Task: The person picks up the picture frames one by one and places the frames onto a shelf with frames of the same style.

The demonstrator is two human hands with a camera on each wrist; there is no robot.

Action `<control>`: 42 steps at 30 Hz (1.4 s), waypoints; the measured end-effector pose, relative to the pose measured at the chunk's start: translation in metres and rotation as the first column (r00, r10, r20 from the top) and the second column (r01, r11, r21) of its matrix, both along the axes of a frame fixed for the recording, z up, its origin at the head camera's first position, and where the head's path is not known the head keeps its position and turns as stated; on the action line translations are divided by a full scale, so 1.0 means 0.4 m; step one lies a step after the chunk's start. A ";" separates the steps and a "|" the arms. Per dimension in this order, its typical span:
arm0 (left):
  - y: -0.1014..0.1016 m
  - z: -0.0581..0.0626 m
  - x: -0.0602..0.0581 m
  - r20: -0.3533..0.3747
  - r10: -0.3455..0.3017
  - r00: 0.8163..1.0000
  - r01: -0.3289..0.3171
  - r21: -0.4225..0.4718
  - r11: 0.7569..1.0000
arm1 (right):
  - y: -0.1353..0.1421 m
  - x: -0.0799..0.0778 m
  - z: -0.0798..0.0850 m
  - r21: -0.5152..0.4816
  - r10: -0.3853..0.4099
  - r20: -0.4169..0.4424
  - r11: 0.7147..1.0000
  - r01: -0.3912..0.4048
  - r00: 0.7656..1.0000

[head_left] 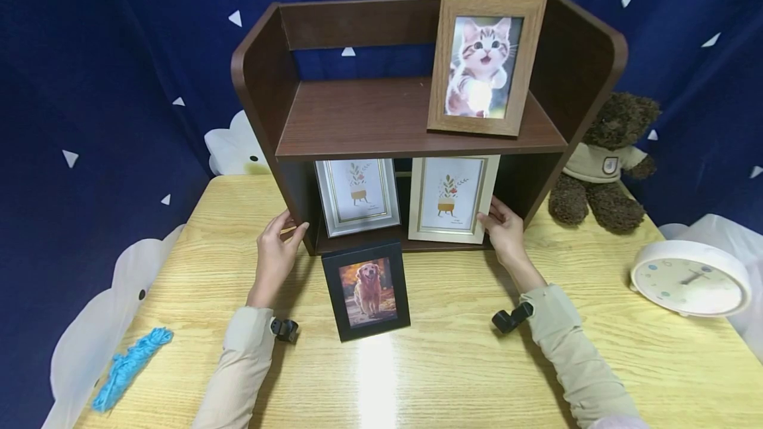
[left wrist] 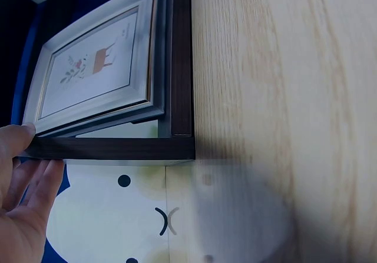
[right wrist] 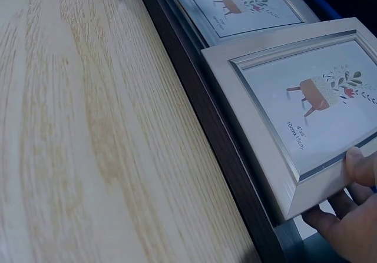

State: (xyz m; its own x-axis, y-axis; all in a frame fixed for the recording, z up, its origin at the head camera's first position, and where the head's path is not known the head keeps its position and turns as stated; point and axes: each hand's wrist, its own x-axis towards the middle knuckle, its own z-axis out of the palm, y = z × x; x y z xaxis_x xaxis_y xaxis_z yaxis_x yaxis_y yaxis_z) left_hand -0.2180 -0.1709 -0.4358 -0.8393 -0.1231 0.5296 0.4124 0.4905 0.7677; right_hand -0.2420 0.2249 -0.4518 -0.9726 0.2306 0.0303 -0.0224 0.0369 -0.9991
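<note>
A dark brown two-tier shelf (head_left: pixel 352 118) stands on the table. My left hand (head_left: pixel 278 247) grips the edge of its left side panel, thumb on the inner side and fingers outside, as the left wrist view (left wrist: pixel 26 189) also has it. On the lower tier, my right hand (head_left: pixel 505 236) pinches the right edge of a cream picture frame (head_left: pixel 485 197), its thumb on the front. Left of that leans a silver picture frame (head_left: pixel 390 194). A wooden picture frame (head_left: pixel 435 85) with a kitten photo stands on the upper tier. Before the shelf is a black picture frame (head_left: pixel 402 290) with a dog photo.
A brown teddy bear (head_left: pixel 605 164) sits right of the shelf. Nearer on the right stands a white clock (head_left: pixel 691 277). A blue yarn bundle (head_left: pixel 131 368) lies at the table's left edge. Behind hangs a dark blue curtain (head_left: pixel 119 71).
</note>
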 end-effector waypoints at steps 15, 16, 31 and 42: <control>0.001 0.002 0.002 -0.006 -0.004 1.000 0.004 0.000 1.000 | 0.002 0.005 -0.001 -0.001 -0.014 0.011 1.000 0.014 1.000; 0.001 0.002 0.001 -0.007 -0.005 1.000 0.005 0.001 1.000 | 0.002 0.005 -0.001 0.000 -0.014 0.011 1.000 0.014 1.000; 0.002 0.001 0.003 -0.006 -0.004 1.000 0.004 -0.008 1.000 | -0.002 0.005 -0.002 -0.008 -0.049 -0.040 0.999 0.049 0.998; 0.001 -0.001 0.002 0.001 0.002 1.000 -0.002 0.002 1.000 | 0.000 0.015 0.006 0.043 -0.064 -0.064 0.997 0.067 0.996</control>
